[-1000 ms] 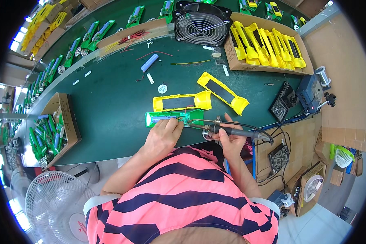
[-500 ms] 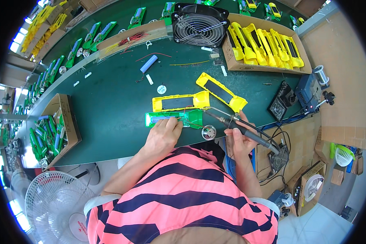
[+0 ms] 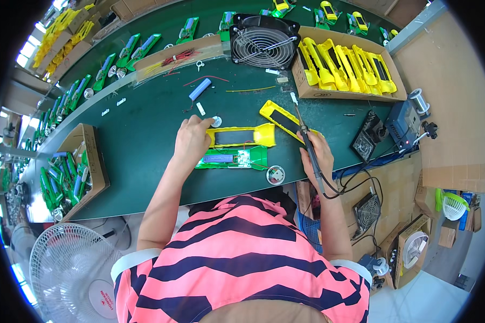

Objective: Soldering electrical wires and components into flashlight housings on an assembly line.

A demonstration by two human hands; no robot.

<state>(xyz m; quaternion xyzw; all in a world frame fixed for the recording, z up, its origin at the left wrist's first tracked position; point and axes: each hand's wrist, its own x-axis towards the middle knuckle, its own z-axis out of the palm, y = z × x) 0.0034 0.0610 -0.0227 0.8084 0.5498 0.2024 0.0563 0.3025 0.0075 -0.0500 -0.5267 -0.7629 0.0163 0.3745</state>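
Note:
My left hand (image 3: pixel 193 138) covers the left end of a yellow plastic shell (image 3: pixel 264 135) with a dark panel, fingers bent around that end. One fingertip reaches the edge of a round white sticker (image 3: pixel 217 122). Just below the shell lies an open green housing (image 3: pixel 260 157) with a blue cell (image 3: pixel 217 159) and a brightly shining circuit board (image 3: pixel 243 157). A round silver lamp head (image 3: pixel 275 175) sits by its right end. In my right hand (image 3: pixel 319 156) is a soldering iron (image 3: pixel 311 144), tip pointing up over a second yellow shell (image 3: pixel 281 117).
A carton of yellow shells (image 3: pixel 350 94) stands at the back right, beside a black fan (image 3: pixel 264 43). A soldering station (image 3: pixel 407 124) is at right. A box of green assemblies (image 3: pixel 94 161) stands left. A loose blue cell (image 3: pixel 200 89) and wires (image 3: pixel 250 90) lie behind the shells.
My left hand has left the green housing and moved up and left to the yellow shell's end. The soldering iron has swung from pointing left at the housing to pointing up.

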